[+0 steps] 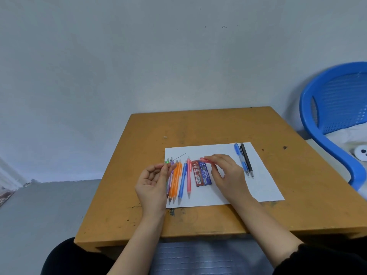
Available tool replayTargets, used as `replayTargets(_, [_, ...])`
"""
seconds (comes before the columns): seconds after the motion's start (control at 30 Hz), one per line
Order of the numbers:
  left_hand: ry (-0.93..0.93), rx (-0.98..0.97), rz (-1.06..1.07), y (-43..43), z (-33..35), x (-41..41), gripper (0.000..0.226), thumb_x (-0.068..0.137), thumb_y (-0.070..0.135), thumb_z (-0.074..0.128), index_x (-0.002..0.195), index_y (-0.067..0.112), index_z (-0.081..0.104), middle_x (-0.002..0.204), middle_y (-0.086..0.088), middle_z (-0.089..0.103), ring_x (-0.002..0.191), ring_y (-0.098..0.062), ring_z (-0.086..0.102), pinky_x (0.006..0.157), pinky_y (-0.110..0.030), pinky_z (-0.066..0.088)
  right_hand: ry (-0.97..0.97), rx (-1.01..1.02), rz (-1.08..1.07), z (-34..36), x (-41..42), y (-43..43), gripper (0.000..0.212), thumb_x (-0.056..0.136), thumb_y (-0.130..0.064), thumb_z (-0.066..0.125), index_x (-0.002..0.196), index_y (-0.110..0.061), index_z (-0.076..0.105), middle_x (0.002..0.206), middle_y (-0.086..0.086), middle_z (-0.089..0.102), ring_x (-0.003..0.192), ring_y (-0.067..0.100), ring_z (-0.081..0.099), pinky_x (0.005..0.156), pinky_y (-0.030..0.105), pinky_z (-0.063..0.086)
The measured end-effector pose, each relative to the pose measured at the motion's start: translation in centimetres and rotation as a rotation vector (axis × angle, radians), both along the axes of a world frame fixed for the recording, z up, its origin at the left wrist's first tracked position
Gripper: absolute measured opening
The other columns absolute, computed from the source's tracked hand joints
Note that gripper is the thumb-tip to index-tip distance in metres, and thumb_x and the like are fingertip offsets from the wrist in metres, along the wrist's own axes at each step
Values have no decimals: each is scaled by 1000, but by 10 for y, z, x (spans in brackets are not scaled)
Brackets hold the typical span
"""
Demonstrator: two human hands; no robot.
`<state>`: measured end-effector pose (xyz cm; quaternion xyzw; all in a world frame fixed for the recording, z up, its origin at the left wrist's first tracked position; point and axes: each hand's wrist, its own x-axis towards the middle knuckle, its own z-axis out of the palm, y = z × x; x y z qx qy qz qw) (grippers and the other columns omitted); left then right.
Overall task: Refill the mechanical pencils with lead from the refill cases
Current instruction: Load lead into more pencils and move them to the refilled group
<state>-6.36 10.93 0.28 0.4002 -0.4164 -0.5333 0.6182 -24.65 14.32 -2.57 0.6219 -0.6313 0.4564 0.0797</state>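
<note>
Soft, even, cool light fills our view, its source unclear; shadows on the white paper (264, 187) are faint. Our wide lens bows the table (198, 126) edges and the blue chair (327, 108) at right. Small print on the refill cases (205, 173) blurs.

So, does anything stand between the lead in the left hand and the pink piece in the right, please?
Nothing visible does; open space separates the lead and the pink piece, above the paper.

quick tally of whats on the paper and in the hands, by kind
mechanical pencils on the paper: 8
refill cases on the paper: 2
lead stick pinched by the left hand: 1
pink piece in the right hand, kind unclear: 1
total: 12
</note>
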Motion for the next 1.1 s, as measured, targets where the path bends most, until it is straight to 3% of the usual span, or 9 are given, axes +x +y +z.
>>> replayTargets(0.23, [-16,-44,-74,-1,-2,0,17,78,19,65,90,8,61,93,-1,74,93,-15,71,65,-19,57,36,-72,-31,3,-1,1,29,83,0,65,111,-7,68,106,7,70,103,14,61,88,17,45])
replayTargets(0.4, [2,-30,-124,-5,-6,1,8,86,7,62,91,1,59,95,-8,74,93,-21,71,71,-26,59,33,-86,-15,4,0,2,25,87,-5,58,110,-6,68,105,8,70,103,14,61,88,17,45])
replayTargets(0.63, [28,-10,-184,-4,-5,0,17,82,11,62,93,-2,58,92,-9,75,88,-21,72,65,-21,58,42,-60,15,1,-3,0,32,82,6,66,111,-7,68,108,8,69,104,17,61,88,22,48])
replayTargets(0.73, [41,-16,-194,-4,-5,0,16,81,11,62,91,0,58,92,-9,75,88,-21,72,65,-20,57,39,-52,30,0,-3,0,30,82,4,67,111,-8,68,108,7,68,105,13,59,87,20,47])
replayTargets(0.87, [44,-12,-198,-4,-5,0,10,83,8,61,90,1,58,91,-8,75,87,-20,72,64,-20,57,22,-53,54,2,-1,2,25,90,-18,58,110,-8,68,108,7,69,106,9,56,87,21,48])
replayTargets(0.97, [46,-7,-205,-5,-5,0,5,87,2,58,90,-1,58,90,-9,75,86,-20,73,64,-20,57,34,-54,42,1,-2,2,25,86,-6,63,110,-8,69,107,8,69,107,12,56,87,20,47])
replayTargets(1.1, [47,-5,-208,-4,-4,0,5,87,2,58,90,-1,58,90,-9,75,86,-20,73,64,-20,57,30,-46,37,0,-2,1,25,86,-6,62,110,-8,69,107,7,69,108,11,55,87,17,46])
